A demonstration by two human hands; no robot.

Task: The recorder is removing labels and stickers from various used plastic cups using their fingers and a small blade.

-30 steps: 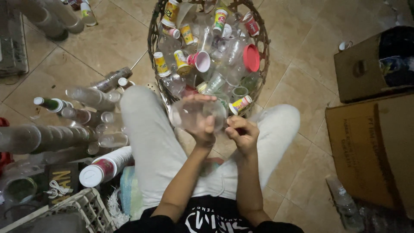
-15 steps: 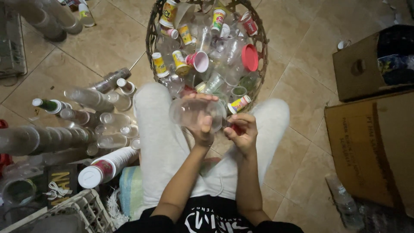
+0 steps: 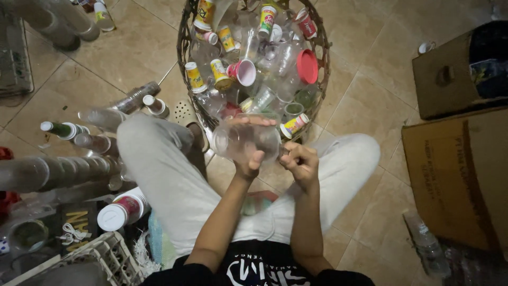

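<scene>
Person seated on tiled floor (image 3: 370, 100), legs apart in light trousers, camera looking straight down.

Left hand (image 3: 250, 159) grasps a clear plastic cup (image 3: 246, 139): thumb on the near side, fingers wrapped over the far side, cup lying on its side above the gap between the knees. Right hand (image 3: 300, 161) is clenched just beside the cup's right end, fingers curled tight, touching or nearly touching the rim. Whether it pinches something small there, can't tell, too blurred.

Cup sits just short of the near rim of a round wire basket (image 3: 185, 53), held in the air, not inside it.

Basket is full of mixed plastic: small yellow-labelled cups (image 3: 194, 77), a pink cup (image 3: 245, 72) on its side with mouth facing the camera, a red lid (image 3: 307, 66) at the right wall, clear bottles and cups piled between.

Left of the left leg: long stacks of nested clear cups (image 3: 53, 172) lying on the floor, a green bottle (image 3: 61, 128) with white cap, a white-capped container (image 3: 119, 212) near the thigh. White plastic crate (image 3: 100, 259) at the bottom-left corner of the floor.

Right side: two cardboard boxes, smaller one (image 3: 444, 79) at the far right edge, bigger one (image 3: 460, 175) nearer. Clear bottle (image 3: 426, 246) lies on the floor beside the bigger box.
</scene>
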